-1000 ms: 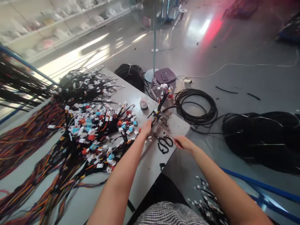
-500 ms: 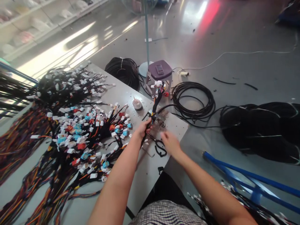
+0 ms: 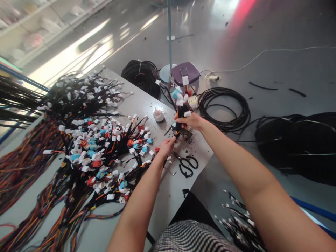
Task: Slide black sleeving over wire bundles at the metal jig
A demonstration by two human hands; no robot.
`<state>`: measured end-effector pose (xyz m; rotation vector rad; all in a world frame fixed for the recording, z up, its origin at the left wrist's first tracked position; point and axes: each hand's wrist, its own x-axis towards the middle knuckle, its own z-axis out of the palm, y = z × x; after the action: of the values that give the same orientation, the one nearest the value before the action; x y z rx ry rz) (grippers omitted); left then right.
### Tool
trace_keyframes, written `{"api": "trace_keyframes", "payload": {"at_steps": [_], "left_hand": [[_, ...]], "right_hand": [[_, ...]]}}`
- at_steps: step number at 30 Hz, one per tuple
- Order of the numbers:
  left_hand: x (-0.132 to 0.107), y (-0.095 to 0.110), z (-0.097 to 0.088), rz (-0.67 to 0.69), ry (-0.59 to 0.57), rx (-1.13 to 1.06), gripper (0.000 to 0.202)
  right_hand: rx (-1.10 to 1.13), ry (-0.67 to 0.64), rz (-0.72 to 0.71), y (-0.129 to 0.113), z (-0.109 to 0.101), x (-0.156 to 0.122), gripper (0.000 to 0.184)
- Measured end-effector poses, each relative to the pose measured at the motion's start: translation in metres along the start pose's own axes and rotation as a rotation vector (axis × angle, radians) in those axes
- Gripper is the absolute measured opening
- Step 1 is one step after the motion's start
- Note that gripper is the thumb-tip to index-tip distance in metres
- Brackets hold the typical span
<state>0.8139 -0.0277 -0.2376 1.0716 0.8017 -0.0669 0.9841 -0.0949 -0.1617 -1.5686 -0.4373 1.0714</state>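
A black-taped wiring harness [image 3: 181, 112] is held upright-tilted near the table corner, white and blue connectors spread at its top. My right hand [image 3: 191, 121] is closed round it just below the connectors. Lower down, my left hand [image 3: 168, 144] pinches the same harness, its fingers partly hidden. Behind the harness is a small metal fixture [image 3: 187, 133] on the table, largely covered by the hands. Black-handled scissors [image 3: 187, 164] lie close to my left hand, with a thin bent metal rod [image 3: 170, 170] beside them.
Piled harnesses [image 3: 105, 150] with connectors cover the left of the table [image 3: 162, 196]. A small bottle [image 3: 159, 115] stands behind my left hand. Beyond the edge are a purple stool [image 3: 193, 70] with a phone, coiled black tubing [image 3: 225, 108] and larger coils [image 3: 296, 147] on the floor.
My right hand has moved up and forward from near the scissors and now grips the harness below its connectors. My left hand has shifted slightly lower. The scissors are more fully visible.
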Motion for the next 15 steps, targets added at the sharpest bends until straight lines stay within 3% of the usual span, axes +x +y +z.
{"api": "trace_keyframes", "payload": {"at_steps": [4, 8, 12, 15], "left_hand": [[-0.005, -0.006, -0.010, 0.002, 0.002, 0.084, 0.055], [-0.004, 0.004, -0.008, 0.095, 0.048, 0.221, 0.053], [0.001, 0.012, -0.001, 0.113, 0.082, 0.292, 0.052], [-0.004, 0.003, -0.007, 0.084, 0.113, 0.214, 0.050]], "right_hand": [[0.037, 0.145, -0.044, 0.025, 0.007, -0.026, 0.015], [-0.010, 0.256, -0.032, 0.039, 0.016, -0.025, 0.015], [-0.270, 0.430, -0.122, 0.044, 0.016, -0.032, 0.023], [-0.505, 0.641, -0.256, 0.063, 0.019, -0.071, 0.036]]}}
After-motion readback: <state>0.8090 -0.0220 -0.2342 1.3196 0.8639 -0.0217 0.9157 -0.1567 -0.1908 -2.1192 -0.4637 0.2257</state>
